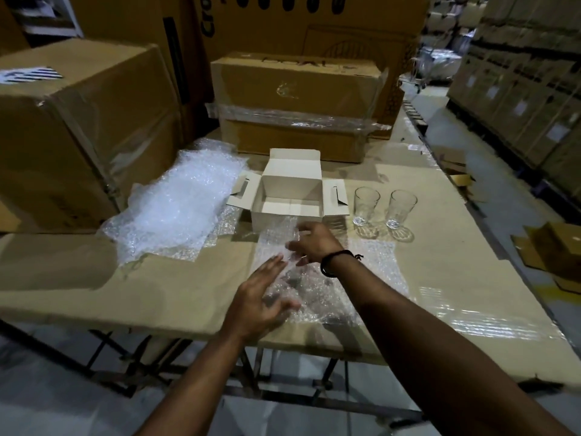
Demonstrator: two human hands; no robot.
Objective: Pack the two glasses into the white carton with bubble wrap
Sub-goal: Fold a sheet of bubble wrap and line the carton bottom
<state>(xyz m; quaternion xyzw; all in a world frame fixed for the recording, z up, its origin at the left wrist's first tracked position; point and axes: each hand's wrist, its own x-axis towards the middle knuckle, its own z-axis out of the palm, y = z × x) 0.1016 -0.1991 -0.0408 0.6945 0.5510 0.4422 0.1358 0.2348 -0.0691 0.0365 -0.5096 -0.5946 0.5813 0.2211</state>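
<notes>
Pinching the bubble wrap [330,278], the right hand [314,243] could sweep it into the glasses [366,204] at two o'clock (still bare); left hand [261,297] fingers lie straight.

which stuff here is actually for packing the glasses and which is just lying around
For the job: white carton, left glass, right glass, bubble wrap sheet, bubble wrap pile.
Lying about: large brown box, taped brown box, cardboard scraps.

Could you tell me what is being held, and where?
The right hand pinches the bubble wrap sheet at its raised far edge; the left hand holds nothing.
</notes>
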